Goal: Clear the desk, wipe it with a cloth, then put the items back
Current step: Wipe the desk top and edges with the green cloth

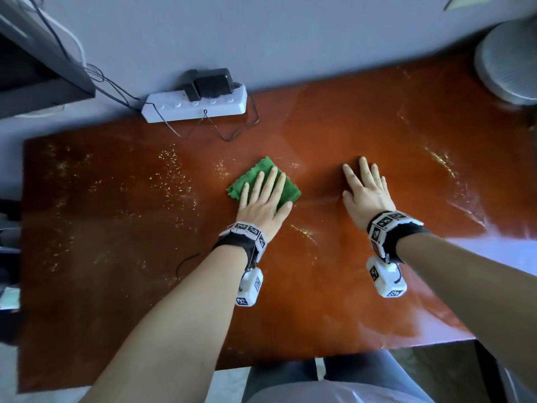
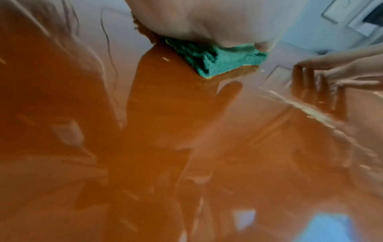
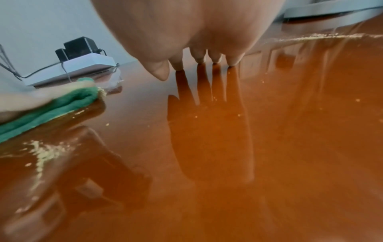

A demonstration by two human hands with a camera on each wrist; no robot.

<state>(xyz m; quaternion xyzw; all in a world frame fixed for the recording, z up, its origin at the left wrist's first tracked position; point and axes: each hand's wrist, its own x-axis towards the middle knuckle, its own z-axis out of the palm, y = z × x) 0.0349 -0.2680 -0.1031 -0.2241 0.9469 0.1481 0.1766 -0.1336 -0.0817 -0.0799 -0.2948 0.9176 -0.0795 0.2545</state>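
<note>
With our left hand [image 1: 263,199] pressed flat, fingers straight, on the folded green cloth [image 1: 263,181] mid-desk [image 1: 116,286], and our right hand [image 1: 364,193] flat and empty beside it, we should sweep evenly through the pale crumbs [image 1: 171,181] (scattered mostly leftward).

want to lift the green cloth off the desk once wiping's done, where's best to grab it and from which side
Probably the far corner of the green cloth, pinched from above on the wall side. The left hand presses flat over its near half, leaving only that scalloped far edge free. It lies folded and flat on the desk, so a thumb likely must slide under.
</note>
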